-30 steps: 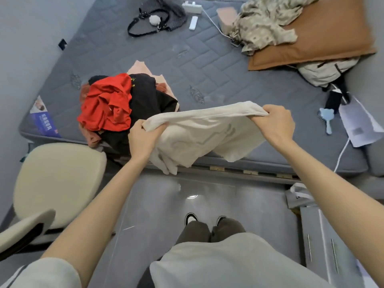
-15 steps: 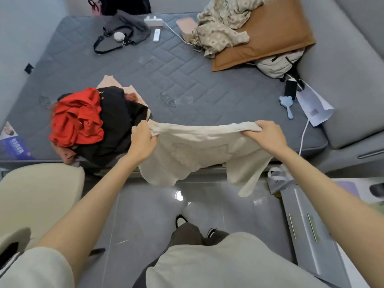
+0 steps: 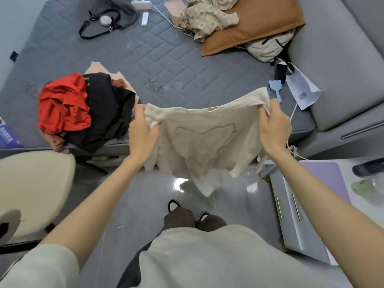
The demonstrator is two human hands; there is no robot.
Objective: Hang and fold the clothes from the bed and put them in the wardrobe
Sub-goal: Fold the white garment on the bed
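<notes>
I hold a cream T-shirt (image 3: 203, 140) with a faint bear outline stretched out in the air over the bed's near edge. My left hand (image 3: 142, 134) grips its left shoulder and my right hand (image 3: 274, 129) grips its right shoulder. The hem hangs down toward the floor. On the grey bed (image 3: 187, 65), to the left of my left hand, lies a pile of clothes: a red garment (image 3: 64, 104) on top of black clothes (image 3: 108, 113), with pink fabric (image 3: 97, 67) under them.
A cream chair (image 3: 31, 190) stands at the left. A grey drawer unit (image 3: 297, 221) and a desk stand at the right. On the bed lie a black bag (image 3: 108, 15), a patterned cloth (image 3: 207, 15), a brown pillow (image 3: 259, 21), a backpack, a blue hairbrush (image 3: 275, 88) and paper.
My hands have moved apart and spread the shirt out flat, so its front print now faces me. My right hand has shifted to the right.
</notes>
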